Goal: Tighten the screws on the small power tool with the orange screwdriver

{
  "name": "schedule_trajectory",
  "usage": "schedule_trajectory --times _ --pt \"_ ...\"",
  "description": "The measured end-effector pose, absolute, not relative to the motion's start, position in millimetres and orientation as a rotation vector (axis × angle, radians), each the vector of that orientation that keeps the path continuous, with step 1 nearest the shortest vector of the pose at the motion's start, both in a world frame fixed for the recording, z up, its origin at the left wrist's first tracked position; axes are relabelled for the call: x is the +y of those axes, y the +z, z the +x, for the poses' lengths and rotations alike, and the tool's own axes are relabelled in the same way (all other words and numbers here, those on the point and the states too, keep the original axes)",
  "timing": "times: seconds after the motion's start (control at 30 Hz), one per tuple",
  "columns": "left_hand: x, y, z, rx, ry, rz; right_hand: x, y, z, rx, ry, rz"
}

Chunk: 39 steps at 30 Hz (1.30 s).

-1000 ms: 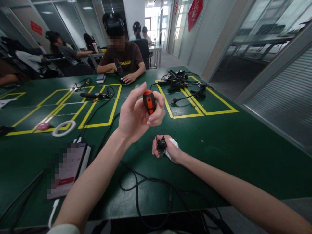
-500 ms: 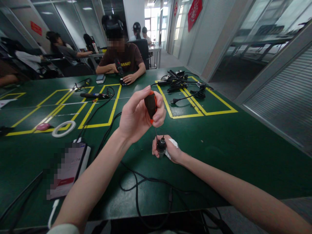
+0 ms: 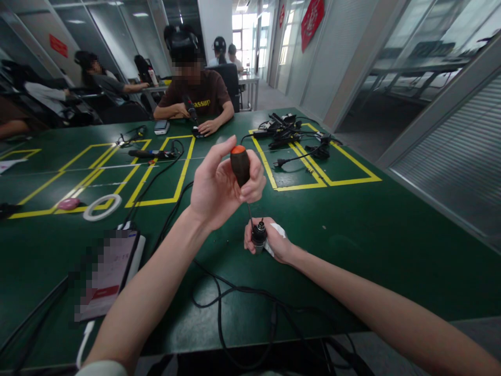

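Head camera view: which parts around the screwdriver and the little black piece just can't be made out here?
- Screwdriver tip: too thin and small where it meets the small black part.
- Black part's lower body: hidden inside the right hand.
- White scrap: mostly covered by that hand.
- Screwdriver handle's far side: covered by the left hand.
- Flat device: blurred out.

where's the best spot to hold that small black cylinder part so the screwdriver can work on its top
Grip the small black cylinder low around its body, from the side, as the right hand does. It stands upright with the screwdriver shaft entering its top from above, held by the left hand, so the top must stay uncovered.
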State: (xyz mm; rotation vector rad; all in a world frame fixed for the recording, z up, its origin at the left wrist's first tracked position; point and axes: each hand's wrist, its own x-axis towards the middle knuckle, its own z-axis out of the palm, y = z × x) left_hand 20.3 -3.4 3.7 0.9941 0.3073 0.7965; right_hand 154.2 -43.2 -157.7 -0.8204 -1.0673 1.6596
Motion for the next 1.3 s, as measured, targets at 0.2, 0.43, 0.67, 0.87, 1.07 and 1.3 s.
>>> schedule_trajectory --times 0.2,0.43,0.67,0.87,1.07,1.3 --pt "-4.3 3.1 22.0 0.322 0.812 1.025 -43.3 -157.2 154.0 -1.086 1.641 -0.814" --pt "-3.9 2.7 20.5 0.291 0.804 0.995 -42.9 -157.2 153.2 -1.064 1.654 -0.825" --pt "-4.4 2.9 21.0 0.263 0.821 1.015 -41.8 -160.1 153.5 -1.064 1.657 -0.836" --pt "-4.9 4.3 21.8 0.296 0.831 0.986 -42.2 -159.8 154.1 -1.08 1.653 -0.824" --pt "-5.5 3.9 21.2 0.294 0.839 0.999 -42.1 -158.5 154.1 -1.077 1.649 -0.833" --pt "-4.6 4.2 20.8 0.282 0.821 0.991 -42.1 -157.8 153.2 -1.076 1.647 -0.849"
